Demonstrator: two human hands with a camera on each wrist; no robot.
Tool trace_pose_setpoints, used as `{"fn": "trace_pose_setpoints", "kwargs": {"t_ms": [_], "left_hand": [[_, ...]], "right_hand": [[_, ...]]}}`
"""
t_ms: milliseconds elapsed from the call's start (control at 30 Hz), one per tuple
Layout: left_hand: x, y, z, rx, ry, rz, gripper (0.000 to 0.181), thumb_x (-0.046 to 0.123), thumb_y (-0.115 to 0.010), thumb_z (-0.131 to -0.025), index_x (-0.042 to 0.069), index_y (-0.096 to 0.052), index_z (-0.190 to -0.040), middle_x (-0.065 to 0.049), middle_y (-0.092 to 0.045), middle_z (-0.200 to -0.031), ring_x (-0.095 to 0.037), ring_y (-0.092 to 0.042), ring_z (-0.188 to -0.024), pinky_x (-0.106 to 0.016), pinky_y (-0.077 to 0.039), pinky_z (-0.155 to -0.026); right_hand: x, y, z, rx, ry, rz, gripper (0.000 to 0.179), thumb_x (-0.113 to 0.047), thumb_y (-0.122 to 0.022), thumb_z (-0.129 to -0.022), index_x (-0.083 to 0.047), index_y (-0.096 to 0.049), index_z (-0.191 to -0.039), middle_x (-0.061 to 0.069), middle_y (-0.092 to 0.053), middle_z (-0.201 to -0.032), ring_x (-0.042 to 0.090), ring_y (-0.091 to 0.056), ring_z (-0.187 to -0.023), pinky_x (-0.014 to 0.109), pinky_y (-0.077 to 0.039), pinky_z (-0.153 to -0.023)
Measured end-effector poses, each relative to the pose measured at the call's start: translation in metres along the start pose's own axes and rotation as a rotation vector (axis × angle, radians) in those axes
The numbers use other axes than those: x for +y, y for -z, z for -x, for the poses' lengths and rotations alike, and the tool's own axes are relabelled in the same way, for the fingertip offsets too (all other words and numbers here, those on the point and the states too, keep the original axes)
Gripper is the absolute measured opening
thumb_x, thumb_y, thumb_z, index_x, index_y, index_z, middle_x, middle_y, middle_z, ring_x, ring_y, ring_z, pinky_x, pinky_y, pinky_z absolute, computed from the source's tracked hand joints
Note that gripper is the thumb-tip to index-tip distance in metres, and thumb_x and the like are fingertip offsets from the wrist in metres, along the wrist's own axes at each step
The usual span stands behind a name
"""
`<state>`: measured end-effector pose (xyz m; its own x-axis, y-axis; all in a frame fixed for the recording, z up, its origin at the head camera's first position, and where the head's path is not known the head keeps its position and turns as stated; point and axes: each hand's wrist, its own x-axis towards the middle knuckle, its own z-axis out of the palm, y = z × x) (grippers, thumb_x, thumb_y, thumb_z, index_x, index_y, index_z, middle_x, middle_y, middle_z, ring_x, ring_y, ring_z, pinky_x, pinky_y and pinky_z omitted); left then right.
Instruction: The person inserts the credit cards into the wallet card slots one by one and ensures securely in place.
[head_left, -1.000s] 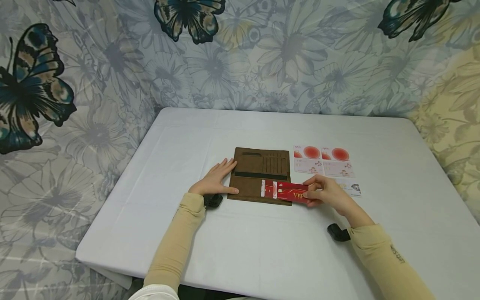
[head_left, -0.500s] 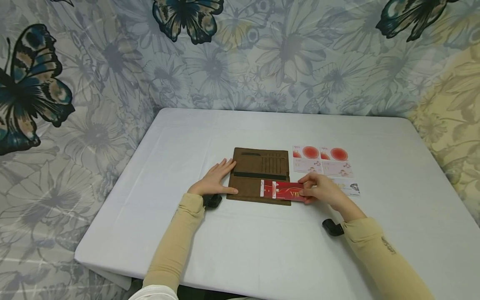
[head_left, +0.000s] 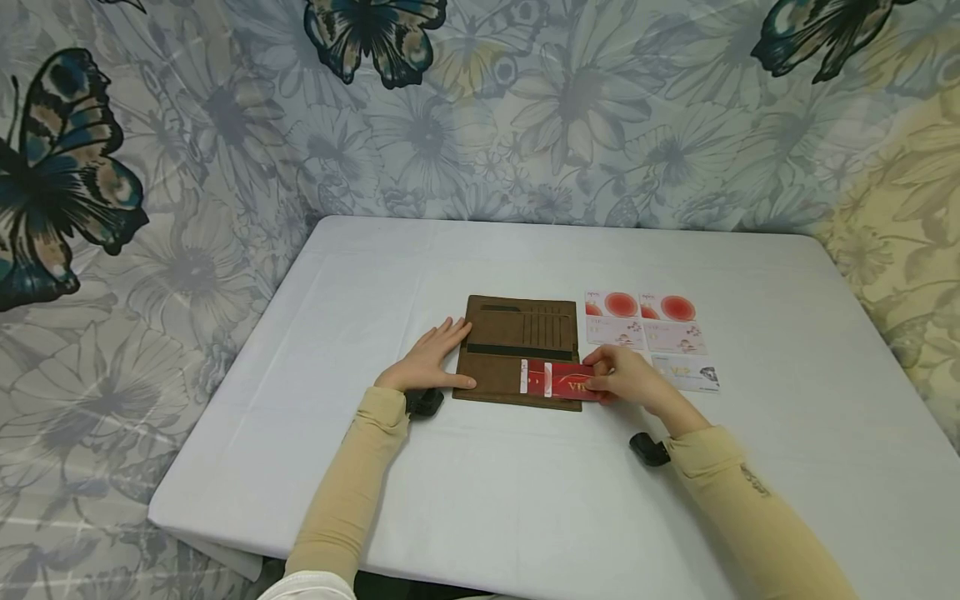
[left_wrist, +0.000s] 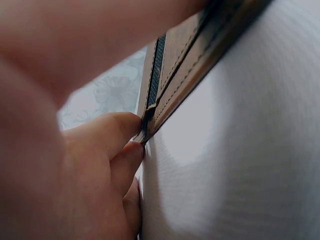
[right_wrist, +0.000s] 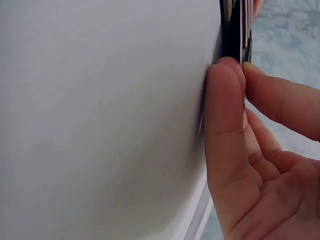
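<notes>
While left hand (head_left: 429, 363), spread, touches one wallet (head_left: 497, 374), right hand (head_left: 632, 382) pinches one red VIP card (head_left: 567, 382); two red-disc cards (head_left: 621, 305) nearby

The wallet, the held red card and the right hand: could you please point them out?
Wallet (head_left: 498, 331), head view, far panel.
Held red card (head_left: 568, 382), head view, printed face.
Right hand (head_left: 632, 378), head view, its back.

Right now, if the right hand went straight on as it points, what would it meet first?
Apart from the red card in its grip, the right hand would probably meet the brown wallet; its exact height is unclear.
</notes>
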<state>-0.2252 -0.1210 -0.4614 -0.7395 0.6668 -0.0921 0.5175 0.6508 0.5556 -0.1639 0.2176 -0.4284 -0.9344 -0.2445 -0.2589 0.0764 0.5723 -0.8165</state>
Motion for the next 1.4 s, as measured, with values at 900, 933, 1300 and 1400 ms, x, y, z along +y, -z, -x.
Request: {"fn": "trace_pose_setpoints", "kwargs": {"t_ms": [900,933,1300,1400], "left_hand": [[0.001,0.0,0.001,0.003,-0.005,0.011,0.099,0.046,-0.067,-0.08,0.006,-0.009,-0.149,-0.011,-0.003,-0.154,-0.025,0.006,-0.139,-0.04,0.003,-0.11],[0.001,0.0,0.0,0.003,-0.006,0.011,0.099,0.046,-0.067,-0.08,0.006,-0.009,-0.149,-0.011,-0.003,-0.154,-0.025,0.006,-0.139,-0.041,0.003,-0.11],[0.003,0.001,0.001,0.0,0.001,0.003,0.099,0.044,-0.068,-0.08,0.006,-0.008,-0.149,-0.011,-0.003,-0.154,-0.025,0.005,-0.139,-0.04,0.003,-0.11],[0.003,0.001,0.001,0.0,0.005,0.005,0.098,0.044,-0.068,-0.081,0.006,-0.009,-0.149,-0.01,-0.003,-0.154,-0.024,0.006,-0.139,-0.04,0.003,-0.11]], "right_hand": [[0.005,0.001,0.019,-0.057,-0.085,-0.065,0.034,-0.009,-0.064,-0.087,0.012,-0.052,-0.111,0.01,-0.063,-0.072,0.021,-0.063,-0.061,0.033,-0.055,-0.06],[0.005,0.002,0.02,-0.066,-0.079,-0.077,0.035,-0.01,-0.064,-0.087,0.012,-0.052,-0.111,0.01,-0.063,-0.073,0.021,-0.064,-0.062,0.033,-0.055,-0.06],[0.001,0.001,0.022,-0.081,-0.036,-0.158,0.029,-0.01,-0.06,-0.09,0.013,-0.052,-0.107,0.014,-0.066,-0.081,0.025,-0.065,-0.069,0.035,-0.055,-0.065],[0.0,0.0,0.021,-0.078,-0.034,-0.179,0.027,-0.009,-0.06,-0.091,0.013,-0.051,-0.104,0.015,-0.065,-0.079,0.026,-0.065,-0.068,0.035,-0.055,-0.065]]}}
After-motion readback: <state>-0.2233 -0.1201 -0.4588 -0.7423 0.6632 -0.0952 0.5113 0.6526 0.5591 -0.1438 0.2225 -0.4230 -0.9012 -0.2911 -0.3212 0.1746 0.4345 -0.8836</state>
